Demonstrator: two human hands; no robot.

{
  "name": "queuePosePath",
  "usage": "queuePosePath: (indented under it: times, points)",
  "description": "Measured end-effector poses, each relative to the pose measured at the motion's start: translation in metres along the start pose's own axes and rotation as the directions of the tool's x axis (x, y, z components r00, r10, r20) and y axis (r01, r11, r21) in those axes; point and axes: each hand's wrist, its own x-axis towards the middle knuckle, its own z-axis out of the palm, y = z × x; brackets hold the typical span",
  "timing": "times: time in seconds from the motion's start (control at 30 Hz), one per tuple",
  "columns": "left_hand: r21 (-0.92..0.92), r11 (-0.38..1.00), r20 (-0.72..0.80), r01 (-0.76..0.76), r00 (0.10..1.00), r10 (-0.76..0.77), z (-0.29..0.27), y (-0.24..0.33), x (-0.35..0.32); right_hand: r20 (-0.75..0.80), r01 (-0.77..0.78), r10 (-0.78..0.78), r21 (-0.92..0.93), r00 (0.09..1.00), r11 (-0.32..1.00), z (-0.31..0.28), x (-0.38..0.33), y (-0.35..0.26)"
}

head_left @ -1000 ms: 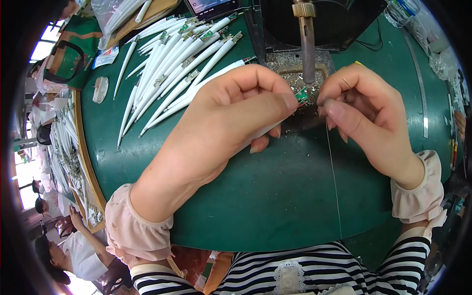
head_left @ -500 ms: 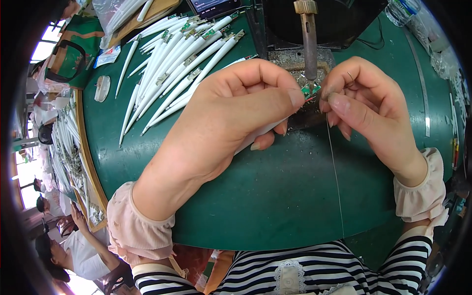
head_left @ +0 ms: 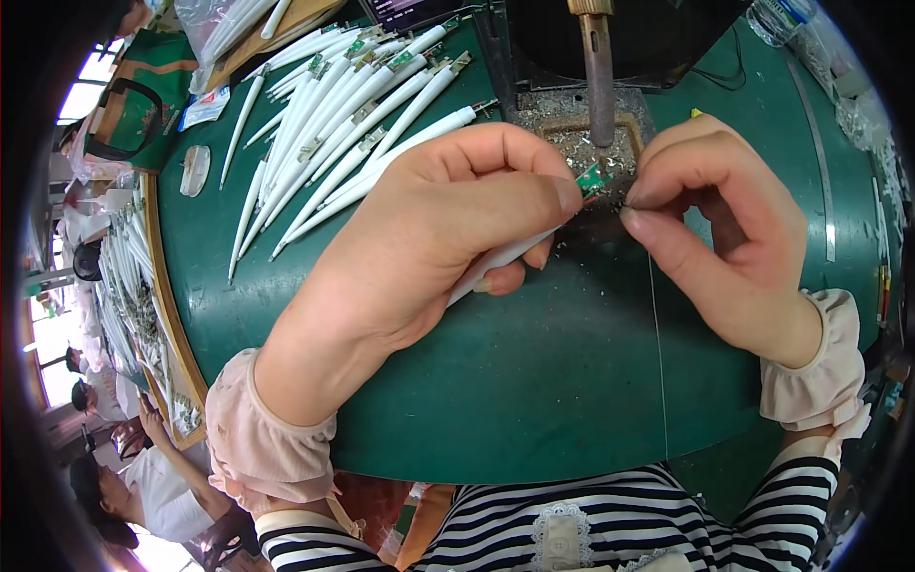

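Between the thumb and fingers of my left hand (head_left: 448, 224) is a white tapered stick (head_left: 500, 255), tilted with its upper end to the right. A small green circuit board (head_left: 592, 179) with a bit of red on it sticks out of that end. My right hand (head_left: 729, 229) pinches a thin solder wire (head_left: 658, 334) that trails down over the table's near edge. Thumb and forefinger sit just right of the board, apart from it. Above the board, a soldering iron (head_left: 598, 81) points straight down over a debris-covered stand (head_left: 629, 124); its very tip is hard to make out.
A pile of similar white sticks (head_left: 334, 133) with boards lies on the green table (head_left: 534, 400) at the left. A wooden-edged tray (head_left: 176, 334) holds more. A phone-like screen (head_left: 410, 11), a plastic bottle (head_left: 777, 19) and a metal ruler (head_left: 820, 162) lie farther out. Co-workers sit at left.
My right hand has drawn slightly away from the board and its fingers are rounded into a wider loop. The board has dropped a little from the iron, showing more clearly.
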Motion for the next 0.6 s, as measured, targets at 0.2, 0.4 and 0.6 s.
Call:
queuePosePath:
  times: [0.2,0.4,0.6]
  points:
    - [-0.01,0.999,0.006,0.05,0.999,-0.05,0.004,-0.002,-0.001,-0.017,0.287,-0.304,-0.286,0.952,0.914,0.002,0.003,0.005]
    - [-0.048,0.982,0.053,0.181,0.983,-0.179,0.01,0.001,-0.006,0.08,0.542,-0.554,-0.367,0.828,0.756,0.0,0.001,0.015]
    - [-0.045,0.979,0.121,0.198,0.974,-0.191,0.005,-0.003,-0.006,0.058,0.622,-0.676,-0.457,0.734,0.636,0.007,0.005,0.015]
